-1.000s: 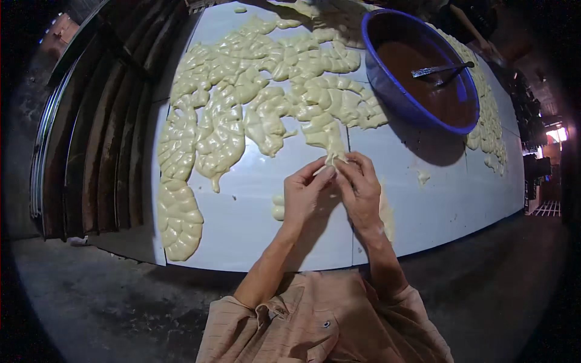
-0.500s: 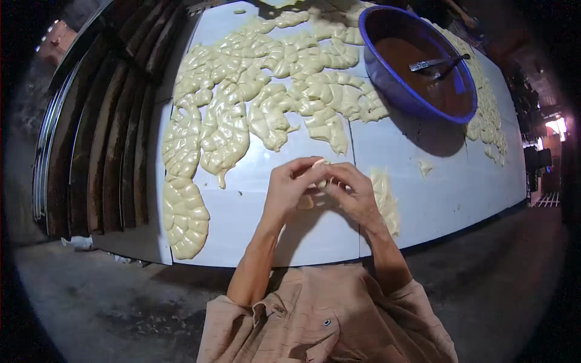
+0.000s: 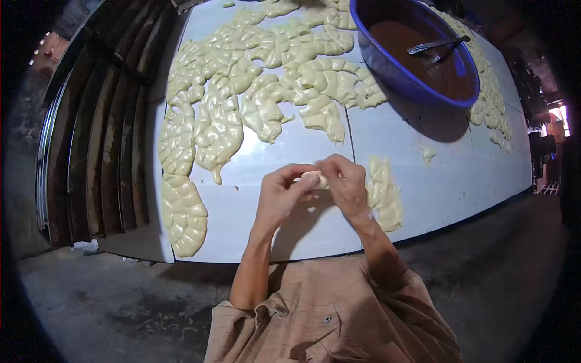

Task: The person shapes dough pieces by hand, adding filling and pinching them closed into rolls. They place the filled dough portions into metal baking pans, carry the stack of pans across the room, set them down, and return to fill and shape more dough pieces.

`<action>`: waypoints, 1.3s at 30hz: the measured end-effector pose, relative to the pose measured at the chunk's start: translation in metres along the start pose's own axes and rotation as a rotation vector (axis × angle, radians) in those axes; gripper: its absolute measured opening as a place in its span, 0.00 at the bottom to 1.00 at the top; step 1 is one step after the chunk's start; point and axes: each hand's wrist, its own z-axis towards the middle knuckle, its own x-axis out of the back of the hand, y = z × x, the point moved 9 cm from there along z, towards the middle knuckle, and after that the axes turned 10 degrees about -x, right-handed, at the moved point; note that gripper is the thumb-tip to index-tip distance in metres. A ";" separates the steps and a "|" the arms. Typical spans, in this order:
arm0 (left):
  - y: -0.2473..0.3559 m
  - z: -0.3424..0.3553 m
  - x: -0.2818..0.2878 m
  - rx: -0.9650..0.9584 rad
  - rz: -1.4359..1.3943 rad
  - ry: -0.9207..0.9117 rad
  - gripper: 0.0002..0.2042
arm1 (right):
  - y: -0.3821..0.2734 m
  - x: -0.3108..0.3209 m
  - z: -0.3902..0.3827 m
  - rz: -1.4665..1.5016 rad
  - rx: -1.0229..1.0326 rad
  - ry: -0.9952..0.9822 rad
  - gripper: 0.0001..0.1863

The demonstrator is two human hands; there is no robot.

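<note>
Over the near part of the white table point(image 3: 242, 236), both hands meet round a small whitish lump of dough point(image 3: 322, 181). My left hand point(image 3: 283, 192) pinches it from the left with thumb and fingers. From the right, my right hand point(image 3: 347, 186) has its curled fingers on the same lump, which they partly cover. A short strip of glossy pale dough point(image 3: 385, 196) lies just right of my right hand. Many more pieces of shiny, pale yellow dough point(image 3: 221, 124) spread in a joined, lumpy layer over the far and left parts of the table.
At the far right of the table stands a big blue-purple basin point(image 3: 370, 55) of brown paste, with a metal utensil point(image 3: 433, 46) in it. A small dough scrap point(image 3: 427, 153) lies in front of the basin. Dark trays or boards point(image 3: 100, 151) are stacked along the left edge.
The lump has come into clearer view between my hands. My right hand has turned, its fingers now more curled over. The whole view has shifted slightly.
</note>
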 end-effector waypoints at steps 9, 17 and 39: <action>0.027 -0.014 0.055 -0.151 0.570 0.105 0.25 | -0.023 -0.017 -0.016 0.023 0.080 -0.089 0.11; 0.008 -0.025 0.054 -0.152 1.146 -0.311 0.41 | -0.010 -0.047 -0.007 -0.218 0.002 -0.222 0.14; 0.000 -0.011 0.034 -0.168 1.223 -0.479 0.30 | 0.003 -0.056 -0.023 -0.556 0.143 -0.210 0.26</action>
